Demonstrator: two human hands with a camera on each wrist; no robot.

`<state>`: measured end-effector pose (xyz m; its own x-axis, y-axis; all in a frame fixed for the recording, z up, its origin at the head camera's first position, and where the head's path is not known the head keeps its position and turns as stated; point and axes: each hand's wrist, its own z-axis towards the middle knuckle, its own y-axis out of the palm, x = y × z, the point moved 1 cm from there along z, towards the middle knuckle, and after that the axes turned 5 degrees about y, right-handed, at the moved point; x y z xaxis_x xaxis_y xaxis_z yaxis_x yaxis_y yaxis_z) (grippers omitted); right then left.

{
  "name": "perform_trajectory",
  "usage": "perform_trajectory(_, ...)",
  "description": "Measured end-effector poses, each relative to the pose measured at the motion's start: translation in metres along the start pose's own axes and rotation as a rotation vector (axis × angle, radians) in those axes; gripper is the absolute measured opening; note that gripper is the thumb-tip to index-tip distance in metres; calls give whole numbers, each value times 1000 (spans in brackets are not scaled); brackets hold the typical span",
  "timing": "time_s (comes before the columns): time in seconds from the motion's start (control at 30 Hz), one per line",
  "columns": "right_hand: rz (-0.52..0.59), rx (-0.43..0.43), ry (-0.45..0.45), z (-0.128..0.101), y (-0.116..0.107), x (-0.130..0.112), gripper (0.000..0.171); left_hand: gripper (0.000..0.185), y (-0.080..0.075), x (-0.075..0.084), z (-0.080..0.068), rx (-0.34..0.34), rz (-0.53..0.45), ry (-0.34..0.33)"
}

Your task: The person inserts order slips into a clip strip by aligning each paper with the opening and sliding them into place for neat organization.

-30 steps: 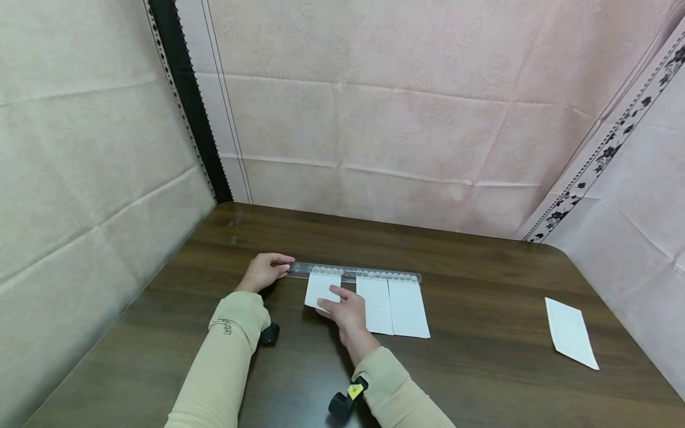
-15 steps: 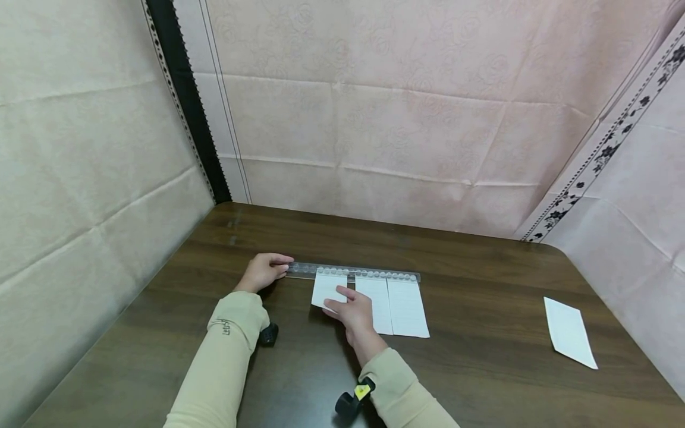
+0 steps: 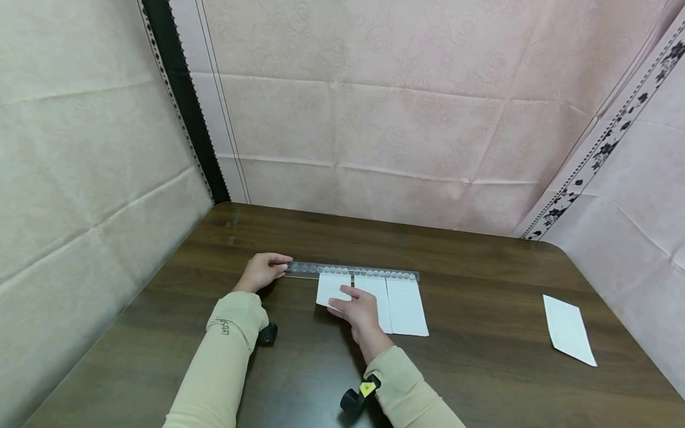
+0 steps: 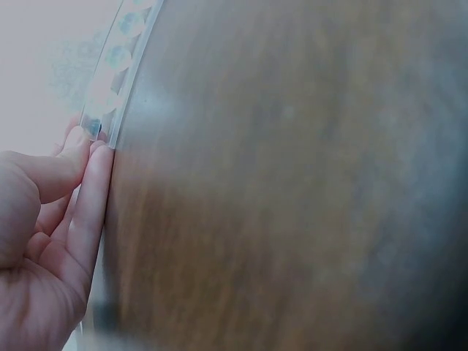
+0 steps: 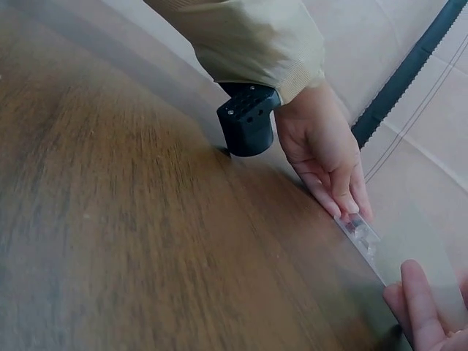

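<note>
A clear plastic strip (image 3: 302,269) with a row of round bumps lies across the table. My left hand (image 3: 260,273) pinches its left end between thumb and fingers, as the left wrist view shows close up on the strip (image 4: 115,58). My right hand (image 3: 360,312) holds a white card (image 3: 330,288) by its lower part, thumb and fingers on either side. The card's top edge sits at the strip. To its right, a middle white card (image 3: 382,300), partly hidden by my right hand, and a right-hand white card (image 3: 407,306) hang from the strip side by side.
A loose white sheet (image 3: 569,330) lies on the wooden table (image 3: 481,368) at the far right. Pale cloth walls (image 3: 348,131) close in the back and both sides. A black wrist camera (image 3: 353,401) sits under my right sleeve.
My right hand has shifted right along the strip with the held card, narrowing the gap to the middle card until they nearly meet. The left hand keeps its hold.
</note>
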<state>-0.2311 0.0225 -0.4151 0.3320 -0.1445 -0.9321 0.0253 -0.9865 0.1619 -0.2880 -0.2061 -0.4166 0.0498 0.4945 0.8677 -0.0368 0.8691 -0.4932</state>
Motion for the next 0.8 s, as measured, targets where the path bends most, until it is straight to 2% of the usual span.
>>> perform_trajectory(0.4, -28, 18, -3, 3, -7, 1, 46, 22, 0, 1, 1, 0, -2, 6)
perform_trajectory(0.67, -219, 111, -59, -4, -13, -5, 40, 23, 0, 0, 1, -2, -34, 10)
perform_trajectory(0.8, -255, 138, -97, -7, -22, -8, 40, 23, 1, -1, 0, 2, -31, 18)
